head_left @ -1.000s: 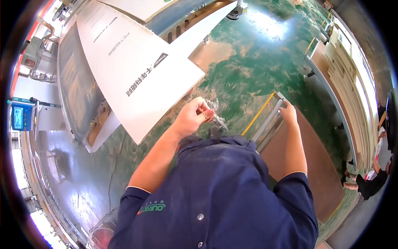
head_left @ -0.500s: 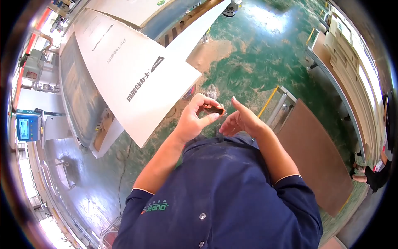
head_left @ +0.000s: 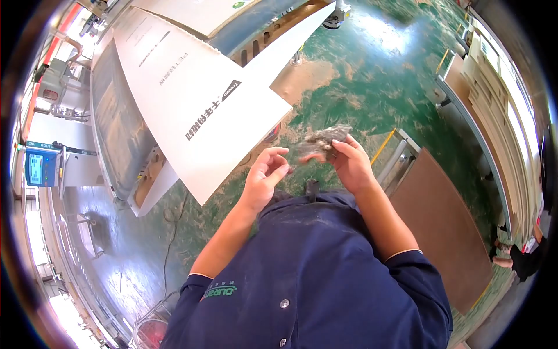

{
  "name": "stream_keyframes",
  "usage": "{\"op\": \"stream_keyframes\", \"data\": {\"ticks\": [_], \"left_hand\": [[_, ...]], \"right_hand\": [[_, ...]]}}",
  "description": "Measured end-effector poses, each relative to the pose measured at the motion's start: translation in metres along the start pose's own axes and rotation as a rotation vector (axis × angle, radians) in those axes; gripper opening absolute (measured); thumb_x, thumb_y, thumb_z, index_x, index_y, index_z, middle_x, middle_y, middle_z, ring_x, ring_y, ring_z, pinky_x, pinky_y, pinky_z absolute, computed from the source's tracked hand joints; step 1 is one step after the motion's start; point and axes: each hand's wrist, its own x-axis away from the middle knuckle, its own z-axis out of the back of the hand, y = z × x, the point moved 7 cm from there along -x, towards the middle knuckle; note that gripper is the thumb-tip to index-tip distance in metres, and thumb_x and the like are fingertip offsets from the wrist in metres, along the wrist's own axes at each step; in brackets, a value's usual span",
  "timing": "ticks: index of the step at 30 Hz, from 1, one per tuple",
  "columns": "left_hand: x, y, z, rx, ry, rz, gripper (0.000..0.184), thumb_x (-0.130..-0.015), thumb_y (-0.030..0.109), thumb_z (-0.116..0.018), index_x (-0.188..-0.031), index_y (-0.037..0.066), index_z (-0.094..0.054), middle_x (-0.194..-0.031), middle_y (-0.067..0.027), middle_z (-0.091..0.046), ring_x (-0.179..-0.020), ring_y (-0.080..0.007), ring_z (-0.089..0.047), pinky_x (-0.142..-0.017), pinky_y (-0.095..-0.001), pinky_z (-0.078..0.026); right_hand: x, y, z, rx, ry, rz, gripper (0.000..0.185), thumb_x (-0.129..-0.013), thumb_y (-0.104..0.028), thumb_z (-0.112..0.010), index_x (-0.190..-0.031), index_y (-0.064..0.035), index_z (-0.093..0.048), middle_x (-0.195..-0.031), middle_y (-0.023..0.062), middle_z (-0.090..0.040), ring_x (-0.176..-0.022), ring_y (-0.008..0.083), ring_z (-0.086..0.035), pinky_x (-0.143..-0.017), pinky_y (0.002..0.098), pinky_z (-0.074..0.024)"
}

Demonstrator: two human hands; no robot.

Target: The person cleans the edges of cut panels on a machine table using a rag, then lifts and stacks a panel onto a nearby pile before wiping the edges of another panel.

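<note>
A greyish-brown, ragged clump (head_left: 322, 141) is pinched between the thumb and fingers of my right hand (head_left: 353, 167). Its blurred outline hides what kind of thing it is, and a reddish bit shows beneath it. Just to the left, apart from the clump, my left hand (head_left: 264, 179) has its fingers curled in toward the thumb. A tiny dark spot shows at the thumb tip; what these fingers hold, if anything, cannot be made out. Both hands are in front of my waist, above the floor.
A large white printed board (head_left: 203, 99) juts from the machine bed at left, its corner near my left hand. A blue control panel (head_left: 40, 167) stands far left. Brown board (head_left: 444, 227) lies at right, below stacked panels (head_left: 494, 110). Another person (head_left: 526, 256) is at the right edge. Sawdust covers the green floor (head_left: 372, 87).
The small dark-reddish thing at my left fingertips no longer shows there. My right hand, previously open, now pinches the greyish clump. My left hand has moved slightly down and left.
</note>
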Motion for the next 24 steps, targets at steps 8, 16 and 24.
{"op": "stream_keyframes", "data": {"ticks": [8, 16, 24], "left_hand": [[-0.007, -0.013, -0.003, 0.003, -0.033, 0.188, 0.037, -0.102, 0.023, -0.050, -0.134, 0.003, -0.047, -0.112, -0.0082, -0.062, -0.101, -0.0185, -0.062, -0.091, -0.0330, -0.049], [-0.005, -0.026, -0.011, 0.020, -0.120, 0.346, 0.037, -0.104, 0.030, -0.047, -0.129, 0.002, -0.051, -0.118, -0.0110, -0.063, -0.104, -0.0199, -0.062, -0.092, -0.0341, -0.049], [0.064, 0.026, 0.056, 0.018, 0.054, 0.122, 0.039, -0.106, 0.031, -0.041, -0.126, 0.000, -0.053, -0.115, -0.0125, -0.064, -0.104, -0.0213, -0.061, -0.093, -0.0350, -0.049]], "right_hand": [[0.013, -0.019, -0.013, 0.016, -0.146, -0.076, 0.039, -0.087, -0.003, -0.054, -0.125, 0.0048, -0.055, -0.117, 0.0144, -0.064, -0.106, 0.0254, -0.062, -0.094, 0.0418, -0.0490], [0.010, -0.014, 0.001, 0.364, 0.112, -0.068, 0.028, -0.089, -0.002, -0.056, -0.117, -0.0018, -0.059, -0.101, 0.0084, -0.068, -0.076, 0.0183, -0.067, -0.054, 0.0290, -0.0552], [-0.040, -0.046, 0.004, 0.451, 0.110, 0.166, 0.022, -0.096, -0.001, -0.047, -0.117, -0.0026, -0.053, -0.104, 0.0112, -0.065, -0.078, 0.0209, -0.067, -0.051, 0.0352, -0.0559]]}}
